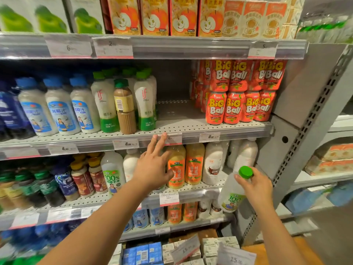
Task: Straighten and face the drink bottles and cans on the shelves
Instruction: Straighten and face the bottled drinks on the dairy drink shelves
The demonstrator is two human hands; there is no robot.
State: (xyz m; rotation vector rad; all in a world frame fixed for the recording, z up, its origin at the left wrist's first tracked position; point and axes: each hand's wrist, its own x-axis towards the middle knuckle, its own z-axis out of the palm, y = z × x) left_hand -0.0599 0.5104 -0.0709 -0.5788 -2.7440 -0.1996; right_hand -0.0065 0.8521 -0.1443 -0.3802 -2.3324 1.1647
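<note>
Taking the grey perforated middle shelf (191, 127) as the landmark and going from its left end: the milky bottles with blue caps and blue labels (59, 108) stand upright in a row with labels forward, so that stretch looks done. Next to them, the white-and-green coconut-water bottles (105, 104) face out, but a brown ribbed drink bottle with a dark green cap (124, 107) sits between two of them with its barcode turned forward — misplaced and unfaced, by my reading. To its right the shelf has a bare gap, then the red "Big Ball" cans (238, 108) stacked two high, fronts out though slightly overlapping.

Just below the shelf's front edge, the left hand (152, 167) reaches with fingers straight and spread, holding nothing, its tips at the price-tag rail, in front of the orange-labelled juice bottles (176, 167) on the shelf beneath. Further right and lower, off the shelving, the right hand (256, 186) grips the neck of a large white bottle with a bright green cap (234, 192), tilted and not yet placed.

Much looks tidy — the brown bottle, the gap and the held bottle remain.
</note>
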